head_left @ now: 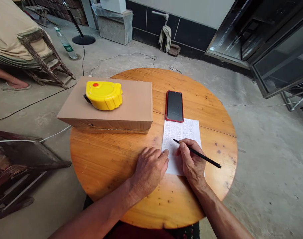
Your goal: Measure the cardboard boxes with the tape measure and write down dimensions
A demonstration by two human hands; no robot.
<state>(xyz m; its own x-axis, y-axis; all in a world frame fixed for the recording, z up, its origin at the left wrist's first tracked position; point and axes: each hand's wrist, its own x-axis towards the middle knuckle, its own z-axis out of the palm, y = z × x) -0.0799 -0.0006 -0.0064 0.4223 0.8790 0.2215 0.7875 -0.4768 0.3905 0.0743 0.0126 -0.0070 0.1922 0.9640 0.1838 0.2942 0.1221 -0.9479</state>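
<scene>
A slim black pen (pixel 208 160) is pinched in my right hand (pixel 193 162), its tip just over the upper part of a white sheet of paper (pixel 175 166). Rows of small handwritten marks cover the sheet's upper half. My left hand (pixel 151 167) lies palm down on the round wooden table (pixel 111 159), fingers loosely bent and holding nothing, with the thumb at the paper's left edge. A phone in a red case (pixel 174 106) rests on the sheet's top edge, its screen dark.
On the table's left stands a closed cardboard box (pixel 136 103) with a yellow tape measure (pixel 104 95) on top. A plastic bottle (pixel 66 43) and wooden chair (pixel 45 56) are on the floor beyond. Someone's foot (pixel 17 83) shows at far left. Cables cross the floor.
</scene>
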